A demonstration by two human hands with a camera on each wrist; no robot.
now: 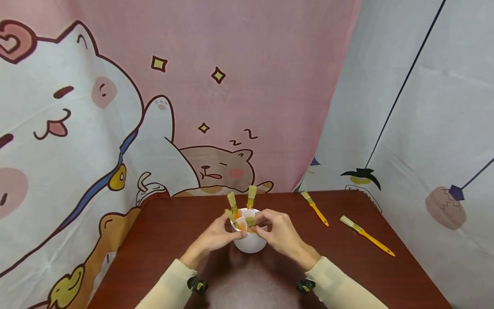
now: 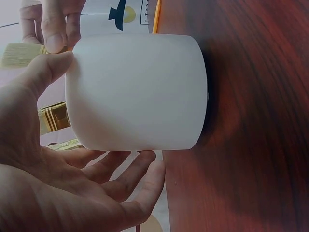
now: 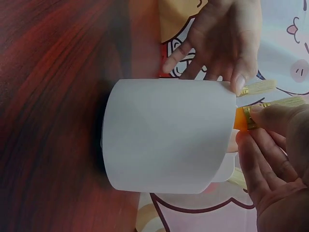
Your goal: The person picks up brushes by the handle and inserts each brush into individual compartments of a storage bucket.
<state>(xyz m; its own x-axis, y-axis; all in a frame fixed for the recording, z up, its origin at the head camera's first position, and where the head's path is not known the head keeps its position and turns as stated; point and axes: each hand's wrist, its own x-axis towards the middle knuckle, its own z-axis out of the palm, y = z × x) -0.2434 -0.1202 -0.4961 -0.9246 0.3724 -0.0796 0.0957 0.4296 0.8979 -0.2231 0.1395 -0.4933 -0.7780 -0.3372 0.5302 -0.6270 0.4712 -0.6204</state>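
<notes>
- The right hand (image 1: 283, 231) is pinching a pale-bristled paintbrush (image 1: 251, 221) with a gold metal ferrule and an orange handle between thumb and fingers.
- This brush is lying between the hands, nearer the right one; its long axis is running roughly upright, bristles pointing up and handle reaching down past the rim.
- The left hand (image 1: 216, 234) is resting loosely spread fingers along the side of a smooth, white, rounded cup (image 1: 250, 245) with inner dividers, its thumb touching the rim.
- This single cup is standing upright between the hands on a dark red-brown wooden desk (image 1: 185, 210).
- Three more brushes are standing in the cup, bristles up: a front-left brush (image 1: 232, 218) just beside the left hand, a rear-left brush (image 1: 232, 201) and a rear brush (image 1: 251, 195) beyond the hands.
- Two yellow-handled brushes are lying right of the right hand, bristle ends pointing away leftward: an inner brush (image 1: 316, 210) and an outer brush (image 1: 366, 235), making six altogether.
- A pink-and-white printed cloth (image 1: 270, 86) is hanging beyond both hands.
</notes>
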